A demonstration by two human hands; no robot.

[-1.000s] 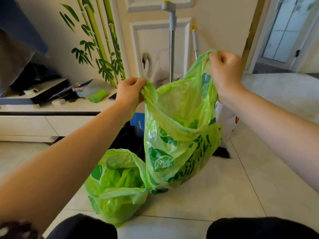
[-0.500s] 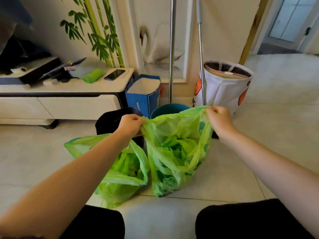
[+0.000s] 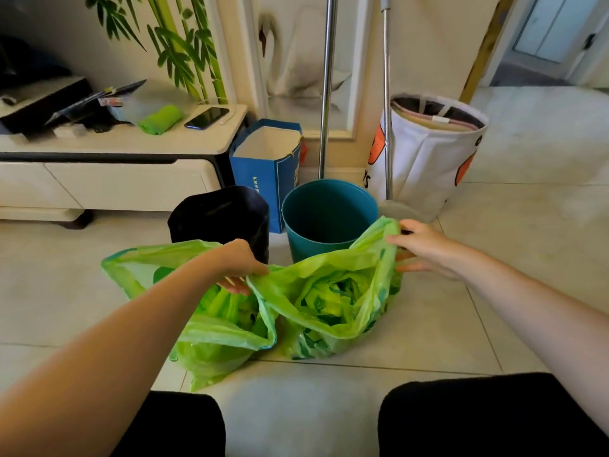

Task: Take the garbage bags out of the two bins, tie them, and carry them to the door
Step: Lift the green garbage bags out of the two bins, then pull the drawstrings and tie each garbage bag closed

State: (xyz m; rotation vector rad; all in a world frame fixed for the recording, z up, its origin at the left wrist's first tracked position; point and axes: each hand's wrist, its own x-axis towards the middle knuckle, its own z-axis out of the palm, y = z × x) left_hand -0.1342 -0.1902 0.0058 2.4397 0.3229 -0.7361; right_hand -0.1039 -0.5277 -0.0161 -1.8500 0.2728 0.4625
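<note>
Pale glossy tile floor, low white cabinet up left. Two round bins past the hands: one black, one teal, both bagless. Two thin crinkly green garbage bags sit open on the floor: right bag stretched between hands, left bag under the left wrist. Left hand pinches its rim; right hand, fingers loosely spread, grips the far corner.

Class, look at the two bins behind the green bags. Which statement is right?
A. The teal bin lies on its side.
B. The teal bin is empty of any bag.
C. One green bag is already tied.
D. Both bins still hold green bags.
B: the teal bin stands upright with a bare inside, and both green bags sit open on the floor.
</note>
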